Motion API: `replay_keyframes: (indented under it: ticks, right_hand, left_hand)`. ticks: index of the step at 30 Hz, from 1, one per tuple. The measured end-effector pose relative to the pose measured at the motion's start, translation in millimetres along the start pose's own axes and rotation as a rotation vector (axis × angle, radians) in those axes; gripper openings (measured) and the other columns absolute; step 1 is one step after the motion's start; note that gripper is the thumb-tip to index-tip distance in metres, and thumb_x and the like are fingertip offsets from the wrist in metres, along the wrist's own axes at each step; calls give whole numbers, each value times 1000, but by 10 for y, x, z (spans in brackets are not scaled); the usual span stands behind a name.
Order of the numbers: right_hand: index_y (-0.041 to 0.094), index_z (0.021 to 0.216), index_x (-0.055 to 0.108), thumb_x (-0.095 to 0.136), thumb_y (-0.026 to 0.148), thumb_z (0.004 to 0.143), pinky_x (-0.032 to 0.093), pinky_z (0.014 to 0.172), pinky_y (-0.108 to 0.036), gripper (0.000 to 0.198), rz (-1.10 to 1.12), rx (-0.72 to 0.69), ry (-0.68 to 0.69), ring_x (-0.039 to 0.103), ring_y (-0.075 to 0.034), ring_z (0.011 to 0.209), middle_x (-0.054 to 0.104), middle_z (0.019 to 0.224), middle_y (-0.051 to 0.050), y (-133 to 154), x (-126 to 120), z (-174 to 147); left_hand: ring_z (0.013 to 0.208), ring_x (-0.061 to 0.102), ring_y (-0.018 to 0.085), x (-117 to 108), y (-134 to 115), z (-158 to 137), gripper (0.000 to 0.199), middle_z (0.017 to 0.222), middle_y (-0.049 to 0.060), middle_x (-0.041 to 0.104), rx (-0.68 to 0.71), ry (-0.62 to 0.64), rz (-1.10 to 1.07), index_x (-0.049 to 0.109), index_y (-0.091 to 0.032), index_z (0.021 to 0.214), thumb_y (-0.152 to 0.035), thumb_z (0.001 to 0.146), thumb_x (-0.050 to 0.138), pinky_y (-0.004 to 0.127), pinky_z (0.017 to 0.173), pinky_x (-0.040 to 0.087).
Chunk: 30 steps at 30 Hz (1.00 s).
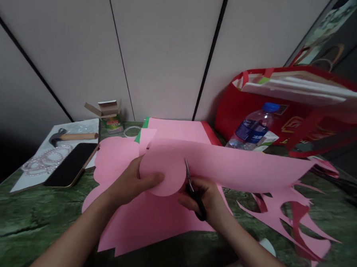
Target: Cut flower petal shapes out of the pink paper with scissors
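My left hand [143, 179] grips the rounded end of a pink paper sheet [228, 162], its thumb on top and the other fingers hidden beneath. In my right hand [204, 196] is a pair of scissors [195, 192] with black handles, its blades pointing away from me at the paper. A curved edge runs round the part under my left thumb, and the blades lie along its right side. More pink paper [147, 219] is spread below both hands. Scalloped pink pieces [114, 156] lie to the left.
Cut pink scraps [299, 219] lie at right. Behind them are a plastic bottle [251, 127] with a blue cap and a red bag [233, 106]. At left are a phone [72, 165], a hammer [77, 136], beads [45, 160] and an opened small box [112, 121].
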State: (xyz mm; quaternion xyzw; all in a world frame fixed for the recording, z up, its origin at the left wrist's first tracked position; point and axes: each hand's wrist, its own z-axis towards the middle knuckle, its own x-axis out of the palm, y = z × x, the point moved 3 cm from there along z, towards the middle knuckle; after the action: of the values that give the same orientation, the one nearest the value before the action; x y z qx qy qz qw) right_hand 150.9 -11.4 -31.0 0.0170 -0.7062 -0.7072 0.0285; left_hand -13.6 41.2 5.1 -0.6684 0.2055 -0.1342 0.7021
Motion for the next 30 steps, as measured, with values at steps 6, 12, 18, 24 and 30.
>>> replay_keyframes:
  ticks: [6,12,18,24,30]
  right_hand:
    - [16,55,52,69,27,58,30,41,-21,21,-43,-17,7,36,-8,42,44,44,5,-3,-6,-18]
    - [15,57,54,70,27,59,30,40,-21,20,-36,-19,19,38,-8,41,45,45,5,-23,-10,-9]
    - [16,58,54,71,32,58,31,40,-22,23,-12,4,12,40,-8,41,46,45,5,-59,-4,-12]
    - [16,58,54,73,35,56,31,40,-21,27,5,19,-6,41,-9,41,47,46,4,-75,-6,-15]
    - [16,58,53,75,38,53,32,41,-22,32,42,80,-1,41,-9,42,46,45,5,-22,-1,-14]
  left_hand:
    - [73,59,18,0,12,-3,34,90,6,67,-3,6,16,61,-15,98,-31,69,67,25,58,49]
    - [80,60,20,-15,26,10,40,99,9,66,22,-8,1,58,-15,105,-32,69,66,26,60,49]
    - [84,60,23,-2,-2,10,43,85,7,68,32,-20,-38,57,-15,109,-30,70,66,28,61,49]
    - [80,62,21,-10,16,27,41,84,5,69,66,-57,-79,56,-17,110,-28,71,66,27,62,50]
    - [39,56,12,107,-21,23,26,53,-3,61,49,-31,-100,52,-16,104,-25,80,57,22,39,45]
